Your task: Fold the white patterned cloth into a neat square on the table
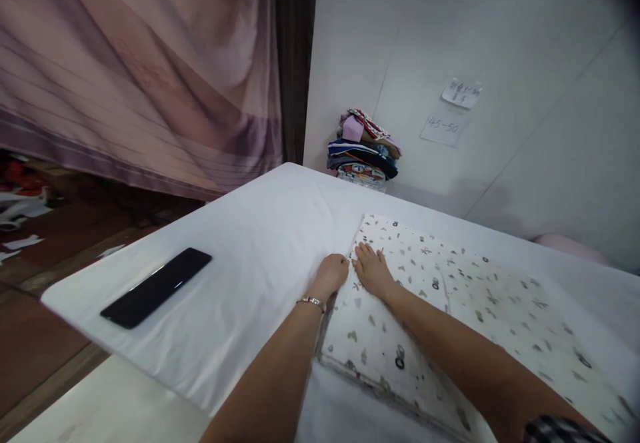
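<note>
A white cloth (370,330) printed with small brown and grey motifs lies folded in layers on the white-covered table (250,230). My left hand (332,274), with a bracelet at the wrist, is closed at the left edge of the cloth; its curled fingers pinch that edge, and the fingertips are partly hidden. Just to its right, my right hand (371,271) rests flat on top of the folded cloth near the same edge, fingers stretched out. The cloth's unfolded part (505,303) spreads to the right, beyond my right forearm.
A black phone-like slab (157,288) lies on the table's left side. Folded clothes (363,150) are stacked behind the table, against a white wall with two paper notes (443,128). A pink curtain (165,63) hangs at the back left, above a brown floor.
</note>
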Motion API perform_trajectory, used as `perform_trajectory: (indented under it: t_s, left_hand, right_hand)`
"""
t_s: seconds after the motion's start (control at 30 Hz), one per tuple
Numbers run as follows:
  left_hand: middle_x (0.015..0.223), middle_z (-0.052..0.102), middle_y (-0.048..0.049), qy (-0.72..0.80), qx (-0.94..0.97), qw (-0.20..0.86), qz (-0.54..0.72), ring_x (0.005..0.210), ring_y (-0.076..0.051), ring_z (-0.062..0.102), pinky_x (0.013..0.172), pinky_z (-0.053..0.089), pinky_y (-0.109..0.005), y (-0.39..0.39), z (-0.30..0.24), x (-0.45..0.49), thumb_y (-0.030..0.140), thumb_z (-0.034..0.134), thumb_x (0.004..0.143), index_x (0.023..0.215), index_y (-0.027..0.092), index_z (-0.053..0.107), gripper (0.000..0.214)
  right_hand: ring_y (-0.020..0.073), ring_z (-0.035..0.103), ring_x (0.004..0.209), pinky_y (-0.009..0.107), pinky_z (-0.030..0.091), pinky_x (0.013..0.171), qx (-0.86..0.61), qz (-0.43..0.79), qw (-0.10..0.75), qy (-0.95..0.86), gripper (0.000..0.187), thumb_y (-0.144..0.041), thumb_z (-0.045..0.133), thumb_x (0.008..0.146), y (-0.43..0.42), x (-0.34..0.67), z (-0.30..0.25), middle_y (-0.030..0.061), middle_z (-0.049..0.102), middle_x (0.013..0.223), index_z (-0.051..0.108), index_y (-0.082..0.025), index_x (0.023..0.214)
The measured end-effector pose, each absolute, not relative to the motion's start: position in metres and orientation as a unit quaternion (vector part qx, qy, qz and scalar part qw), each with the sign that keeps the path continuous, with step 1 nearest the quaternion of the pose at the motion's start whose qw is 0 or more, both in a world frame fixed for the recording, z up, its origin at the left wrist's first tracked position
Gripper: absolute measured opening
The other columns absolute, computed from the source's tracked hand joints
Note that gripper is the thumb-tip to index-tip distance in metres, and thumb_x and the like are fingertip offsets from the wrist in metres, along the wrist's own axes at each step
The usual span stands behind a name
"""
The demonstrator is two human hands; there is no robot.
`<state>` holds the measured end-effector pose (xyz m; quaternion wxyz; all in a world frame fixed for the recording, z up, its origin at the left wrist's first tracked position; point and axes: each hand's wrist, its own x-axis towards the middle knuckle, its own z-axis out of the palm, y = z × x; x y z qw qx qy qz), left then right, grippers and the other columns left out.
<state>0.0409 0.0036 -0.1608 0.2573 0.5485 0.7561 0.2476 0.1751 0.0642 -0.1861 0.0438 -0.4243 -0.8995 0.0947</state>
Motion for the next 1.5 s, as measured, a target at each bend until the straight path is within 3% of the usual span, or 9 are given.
perform_trajectory:
  t_s: [0.13,0.23,0.37,0.53,0.77,0.87,1.07,1.3,1.5]
  left_hand:
    - [0.082,0.07,-0.0094,0.747,0.561,0.265,0.239,0.077,-0.017,0.061,0.066,0.04,-0.025,0.002,-0.159,0.04,0.034,0.04,0.089,0.077,0.014,0.068,0.037]
    - [0.074,0.067,-0.0042,0.728,0.581,0.271,0.242,0.068,-0.017,0.058,0.057,0.036,-0.025,0.0,-0.161,0.039,0.049,0.051,0.08,0.073,0.016,0.065,0.037]
    - [0.077,0.067,-0.0029,0.719,0.586,0.276,0.253,0.072,-0.017,0.059,0.058,0.036,-0.024,0.001,-0.162,0.038,0.037,0.059,0.074,0.076,0.016,0.063,0.022]
    - [0.085,0.069,-0.0058,0.746,0.568,0.256,0.234,0.078,-0.017,0.062,0.063,0.039,-0.023,0.004,-0.157,0.04,0.025,0.054,0.075,0.081,0.016,0.063,0.013]
    - [0.081,0.069,-0.0039,0.753,0.553,0.246,0.257,0.077,-0.018,0.062,0.065,0.041,-0.023,0.006,-0.162,0.037,0.03,0.054,0.076,0.079,0.017,0.063,0.015]
    - [0.076,0.068,-0.0017,0.753,0.537,0.262,0.276,0.075,-0.018,0.062,0.063,0.042,-0.023,0.006,-0.162,0.037,0.031,0.056,0.073,0.078,0.018,0.063,0.015]
    - [0.068,0.063,-0.0015,0.75,0.527,0.293,0.271,0.071,-0.019,0.06,0.056,0.041,-0.024,-0.002,-0.145,0.046,0.04,0.062,0.067,0.07,0.016,0.061,0.024]
    - [0.063,0.062,-0.001,0.755,0.462,0.396,0.244,0.061,-0.017,0.057,0.049,0.04,-0.024,-0.026,-0.121,0.058,0.042,0.066,0.066,0.073,0.017,0.058,0.027]
    - [0.079,0.068,-0.0056,0.786,0.465,0.345,0.215,0.075,-0.02,0.062,0.053,0.043,-0.024,-0.041,-0.117,0.066,0.037,0.069,0.066,0.073,0.016,0.058,0.024]
  right_hand:
    - [0.0247,0.016,0.142,0.05,0.013,0.111,-0.437,0.131,0.032,-0.889,0.052,-0.035,0.024,0.096,0.064,0.175,-0.176,0.0118,0.022,0.154,0.032,-0.015,0.144]
    - [0.0257,0.014,0.142,0.051,0.013,0.111,-0.441,0.159,0.04,-0.883,0.055,-0.03,0.031,0.093,0.053,0.185,-0.166,0.0142,0.021,0.154,0.029,-0.012,0.145]
    - [0.0271,0.014,0.142,0.052,0.011,0.112,-0.424,0.174,0.057,-0.887,0.058,-0.032,0.037,0.09,0.02,0.204,-0.168,0.0137,0.022,0.153,0.029,-0.013,0.145]
    - [0.0284,0.014,0.142,0.052,0.009,0.113,-0.431,0.132,0.092,-0.888,0.057,-0.04,0.029,0.095,-0.003,0.214,-0.179,0.0147,0.023,0.153,0.033,-0.011,0.143]
    - [0.0285,0.017,0.141,0.052,0.011,0.112,-0.421,0.136,0.119,-0.889,0.054,-0.039,0.028,0.095,-0.001,0.212,-0.172,0.0153,0.026,0.152,0.035,-0.012,0.141]
    - [0.0275,0.016,0.141,0.053,0.012,0.112,-0.422,0.18,0.091,-0.884,0.052,-0.038,0.032,0.094,-0.003,0.217,-0.159,0.0137,0.023,0.153,0.036,-0.016,0.14]
    - [0.0285,0.012,0.142,0.055,0.01,0.111,-0.378,0.211,0.1,-0.896,0.055,-0.044,0.034,0.093,-0.049,0.253,-0.151,0.0134,0.021,0.154,0.034,-0.018,0.141]
    - [0.0285,0.019,0.14,0.053,0.011,0.111,-0.35,0.173,0.107,-0.914,0.051,-0.044,0.036,0.093,-0.072,0.272,-0.165,0.0141,0.03,0.15,0.041,-0.017,0.137]
    - [0.0282,0.019,0.14,0.052,0.011,0.111,-0.366,0.168,0.1,-0.91,0.048,-0.042,0.039,0.093,-0.073,0.27,-0.162,0.0124,0.028,0.151,0.043,-0.02,0.136]
